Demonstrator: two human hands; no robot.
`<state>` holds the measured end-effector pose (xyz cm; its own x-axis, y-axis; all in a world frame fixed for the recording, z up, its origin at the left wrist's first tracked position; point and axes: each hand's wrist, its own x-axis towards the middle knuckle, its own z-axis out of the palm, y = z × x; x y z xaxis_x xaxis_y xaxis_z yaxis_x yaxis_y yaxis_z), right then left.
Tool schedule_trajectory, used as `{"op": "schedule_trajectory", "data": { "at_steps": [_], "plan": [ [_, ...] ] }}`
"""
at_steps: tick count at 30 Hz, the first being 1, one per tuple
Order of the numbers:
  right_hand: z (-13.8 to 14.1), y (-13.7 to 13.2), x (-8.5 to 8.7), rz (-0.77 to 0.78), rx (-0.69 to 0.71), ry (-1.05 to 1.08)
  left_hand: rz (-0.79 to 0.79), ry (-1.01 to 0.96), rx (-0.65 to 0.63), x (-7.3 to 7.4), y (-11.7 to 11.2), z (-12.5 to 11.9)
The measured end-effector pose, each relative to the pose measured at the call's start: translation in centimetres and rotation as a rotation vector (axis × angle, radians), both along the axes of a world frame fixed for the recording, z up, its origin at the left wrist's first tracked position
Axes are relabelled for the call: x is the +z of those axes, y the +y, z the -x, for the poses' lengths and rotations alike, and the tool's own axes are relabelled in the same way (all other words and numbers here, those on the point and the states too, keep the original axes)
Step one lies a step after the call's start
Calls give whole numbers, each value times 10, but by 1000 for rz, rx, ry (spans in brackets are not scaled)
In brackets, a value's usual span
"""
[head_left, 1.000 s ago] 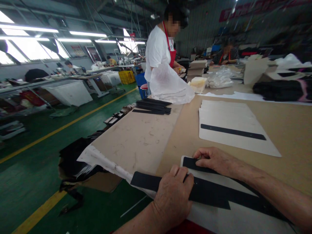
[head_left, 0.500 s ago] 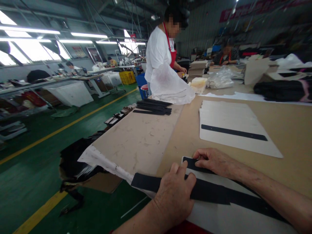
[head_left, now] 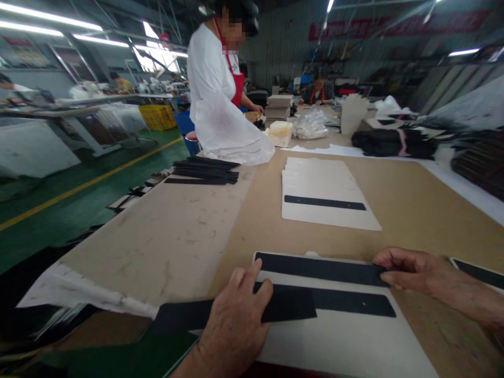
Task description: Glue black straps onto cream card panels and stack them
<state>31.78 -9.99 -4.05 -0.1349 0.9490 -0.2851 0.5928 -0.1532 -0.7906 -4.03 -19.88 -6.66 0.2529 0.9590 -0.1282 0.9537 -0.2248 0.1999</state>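
Observation:
A white board (head_left: 334,344) lies in front of me with a black strip (head_left: 318,268) along its far edge. At that strip's right end, my right hand (head_left: 413,275) pinches the corner between thumb and fingers. My left hand (head_left: 238,312) grips a loose black strip (head_left: 289,304) that sticks out on both sides of it; whether there is more than one layer is hidden. The left index fingertip presses the left end of the far strip. Partly under the loose strip, another black strip (head_left: 354,303) with a small hole lies across the board.
Beyond is a stack of white boards (head_left: 323,178) topped by a black strip. Several black strips (head_left: 205,170) lie in a pile at the left. A co-worker (head_left: 212,79) in a red apron stands across the table. Another strip-edged board (head_left: 478,274) lies at right.
My right hand has moved from the far strip's left end to its right end. My left hand still holds the loose strip. The view has swung to the right.

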Motion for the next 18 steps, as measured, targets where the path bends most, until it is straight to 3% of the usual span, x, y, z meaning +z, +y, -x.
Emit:
{"op": "schedule_trajectory", "data": {
  "at_steps": [3,7,14,18],
  "plan": [
    [1,-14,-14,110,-92,107,-20,53,1,-2,2,1],
    [8,-20,-27,42,-203,130,-35,109,-14,-5,3,3],
    [0,-8,-47,-26,-185,70,-37,141,-29,-8,5,7],
    [3,-4,-49,-78,-171,-45,-34,148,-51,-10,6,9]
  ]
}}
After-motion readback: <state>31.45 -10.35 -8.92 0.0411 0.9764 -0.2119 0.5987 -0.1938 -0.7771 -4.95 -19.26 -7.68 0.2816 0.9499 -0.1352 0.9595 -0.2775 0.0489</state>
